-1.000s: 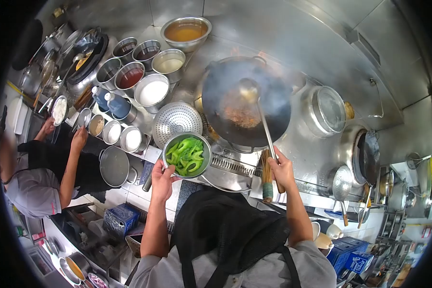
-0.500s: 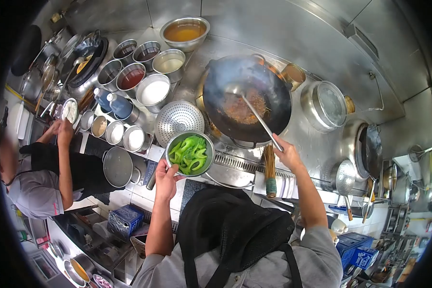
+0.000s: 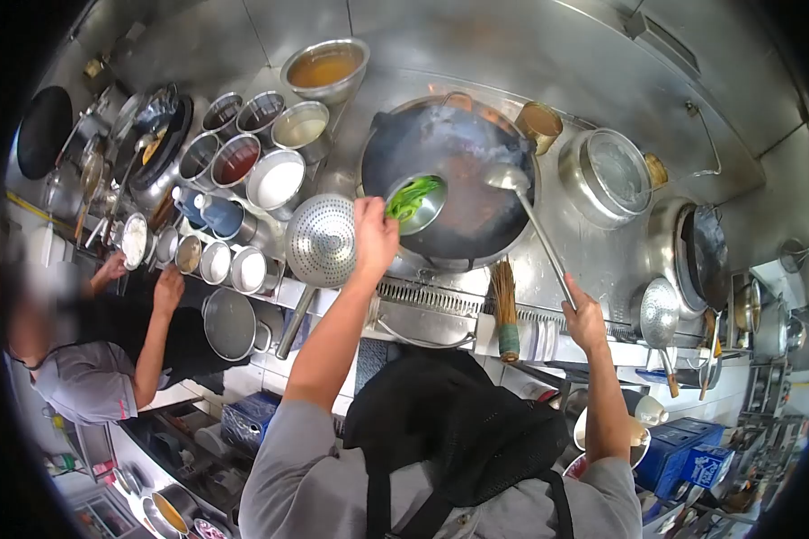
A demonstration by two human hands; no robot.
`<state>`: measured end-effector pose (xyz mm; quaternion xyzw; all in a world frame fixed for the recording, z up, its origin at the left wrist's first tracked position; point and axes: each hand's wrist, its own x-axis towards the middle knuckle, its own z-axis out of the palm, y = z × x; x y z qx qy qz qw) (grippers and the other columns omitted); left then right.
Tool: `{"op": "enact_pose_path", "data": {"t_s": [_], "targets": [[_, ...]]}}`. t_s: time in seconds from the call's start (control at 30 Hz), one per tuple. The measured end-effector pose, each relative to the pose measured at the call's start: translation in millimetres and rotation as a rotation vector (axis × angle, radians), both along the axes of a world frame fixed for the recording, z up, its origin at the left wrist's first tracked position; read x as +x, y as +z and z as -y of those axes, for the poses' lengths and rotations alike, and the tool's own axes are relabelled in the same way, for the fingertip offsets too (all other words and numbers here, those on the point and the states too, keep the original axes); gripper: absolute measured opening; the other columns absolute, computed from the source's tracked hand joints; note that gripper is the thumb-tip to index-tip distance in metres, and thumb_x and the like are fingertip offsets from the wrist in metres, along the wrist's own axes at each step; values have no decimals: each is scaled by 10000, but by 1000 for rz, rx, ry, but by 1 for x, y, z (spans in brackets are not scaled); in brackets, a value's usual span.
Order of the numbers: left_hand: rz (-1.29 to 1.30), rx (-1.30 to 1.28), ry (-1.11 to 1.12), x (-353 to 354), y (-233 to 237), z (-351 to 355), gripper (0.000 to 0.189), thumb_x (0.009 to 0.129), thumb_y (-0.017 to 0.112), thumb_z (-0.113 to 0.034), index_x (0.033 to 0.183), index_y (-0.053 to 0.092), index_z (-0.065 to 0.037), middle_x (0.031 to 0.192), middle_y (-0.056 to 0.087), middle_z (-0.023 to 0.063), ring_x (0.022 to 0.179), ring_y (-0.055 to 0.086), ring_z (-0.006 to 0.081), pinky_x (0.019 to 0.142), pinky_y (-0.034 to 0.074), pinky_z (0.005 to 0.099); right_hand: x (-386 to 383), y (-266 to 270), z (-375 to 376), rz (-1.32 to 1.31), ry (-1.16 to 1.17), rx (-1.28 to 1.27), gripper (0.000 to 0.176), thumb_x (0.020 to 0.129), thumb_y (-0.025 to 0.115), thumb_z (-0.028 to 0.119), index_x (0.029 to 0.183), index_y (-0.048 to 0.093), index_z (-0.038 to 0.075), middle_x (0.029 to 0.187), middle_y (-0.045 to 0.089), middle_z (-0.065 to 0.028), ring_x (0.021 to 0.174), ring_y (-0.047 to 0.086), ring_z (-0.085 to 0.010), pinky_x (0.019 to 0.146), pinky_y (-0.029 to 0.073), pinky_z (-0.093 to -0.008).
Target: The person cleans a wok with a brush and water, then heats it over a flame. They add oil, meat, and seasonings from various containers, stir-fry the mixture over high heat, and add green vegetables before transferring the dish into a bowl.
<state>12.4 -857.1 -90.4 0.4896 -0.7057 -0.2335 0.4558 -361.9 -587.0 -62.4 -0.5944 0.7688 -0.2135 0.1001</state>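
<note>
My left hand [image 3: 375, 238] grips the rim of a small metal bowl [image 3: 434, 212], which is tilted over the left side of a steaming black wok [image 3: 463, 248]. Sliced green vegetables [image 3: 410, 199] lie at the bowl's lower left side. My right hand [image 3: 586, 319] is closed around the handle of a long ladle [image 3: 543, 235]. The ladle's head is over the right part of the wok. Steam partly hides the brownish food [image 3: 466, 184] in the wok. Just left of my left hand rests a perforated strainer [image 3: 319, 244] with a long handle.
Several metal pots of sauces and seasonings [image 3: 277, 180] stand at the left, below a bowl of amber liquid [image 3: 325, 70]. A bamboo brush [image 3: 505, 314] lies at the wok's front. A lidded pot [image 3: 607, 178] sits right. A co-worker's hand [image 3: 168, 289] is far left.
My left hand has carried the bowl of greens up and right over the wok and tipped it. The ladle's head has moved right, away from the food in the middle.
</note>
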Motion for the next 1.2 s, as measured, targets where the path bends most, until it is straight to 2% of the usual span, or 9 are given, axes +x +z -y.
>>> {"op": "enact_pose_path", "data": {"t_s": [0.13,0.57,0.7,0.87,0.9,0.97,1.1,1.17,1.2], "targets": [[226,-254,22,-58,3,40,165,756,580,67,905,573,-3,1076,507,192,986,516,400,867,470,474,18,51,-4,-208,-106,315,631,891,633,108,1470,502,322,979,652,-171,870,688,-410,769,566,-522],[459,-524,32,-116,43,60,175,765,640,22,898,595,-82,1126,513,115,1078,521,370,814,553,468,-33,101,-10,-374,-32,283,654,867,582,22,1432,540,350,896,610,-110,747,694,-357,687,575,-481],[368,-432,101,-120,29,51,215,732,636,50,914,595,-57,1092,533,134,1040,535,375,888,491,477,-43,105,4,-366,29,194,644,863,618,30,1429,554,332,899,607,-115,754,692,-356,691,571,-483],[72,-46,336,-76,-5,40,183,781,603,3,949,531,15,1003,527,245,937,526,480,831,457,518,-56,51,34,56,121,22,579,900,670,82,1449,550,225,989,677,-205,902,681,-418,807,546,-511],[107,103,383,-57,-6,26,188,828,582,19,1011,540,9,1048,576,214,948,598,407,807,512,476,-58,28,49,47,150,20,579,900,670,82,1449,550,225,989,677,-205,902,681,-418,807,546,-511],[-803,490,292,-30,29,-27,217,882,560,30,1095,549,-14,1109,622,159,985,656,290,773,570,420,-57,-12,81,104,185,-115,563,928,656,78,1469,525,155,958,693,-230,926,687,-411,819,540,-489],[-1073,460,371,98,-2,-144,339,902,586,28,1234,556,-37,1104,642,64,1040,645,196,793,599,406,-15,-11,134,264,195,8,545,944,655,84,1467,509,52,998,719,-262,869,721,-370,801,556,-433],[-1163,402,595,162,-33,-226,360,902,613,12,1254,565,-44,1083,637,53,1032,632,188,824,585,371,15,15,143,562,52,406,569,961,621,69,1507,470,113,1106,703,-283,1076,691,-384,869,525,-415],[-607,276,687,199,-72,-279,310,898,640,-10,1201,596,-54,1064,630,57,1001,624,182,836,561,331,15,9,141,596,68,439,601,943,614,45,1515,470,163,1100,709,-255,1093,684,-379,889,532,-425]]}}
